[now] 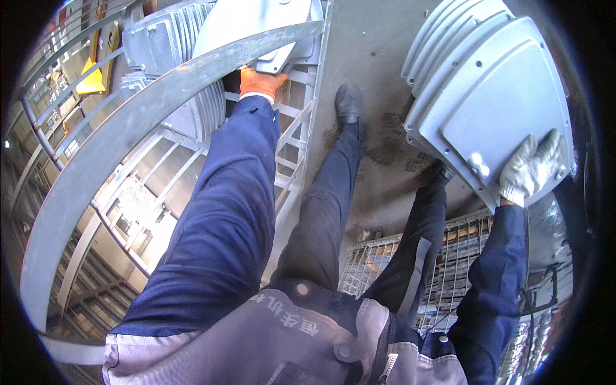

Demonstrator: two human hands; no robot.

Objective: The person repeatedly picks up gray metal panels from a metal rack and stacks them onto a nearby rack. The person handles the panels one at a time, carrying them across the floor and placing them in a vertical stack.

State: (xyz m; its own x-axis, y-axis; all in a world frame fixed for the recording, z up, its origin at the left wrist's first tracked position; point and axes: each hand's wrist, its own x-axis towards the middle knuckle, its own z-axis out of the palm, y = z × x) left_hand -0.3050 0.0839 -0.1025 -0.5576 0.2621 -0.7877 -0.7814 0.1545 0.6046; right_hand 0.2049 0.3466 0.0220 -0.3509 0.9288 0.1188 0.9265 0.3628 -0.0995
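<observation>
My left hand (260, 83), in an orange glove, is at the near edge of a light grey metal cover (247, 22) in the upper left. Its fingers go under that edge and are partly hidden; they appear closed on it. On the right, my right hand (531, 168), in a whitish knit glove, lies against the lower right part of the top cover (507, 109) of a stack. Its fingers are stretched out over the grey face. These covers are fan-shaped, with rounded corners and small holes along the rims.
More grey covers (154, 45) stand in rows inside a metal rack (298, 128) on the left. A wide curved metal band (128, 115) crosses in front of it. A wire mesh basket (366, 263) is near my legs. Concrete floor (378, 58) lies between rack and stack.
</observation>
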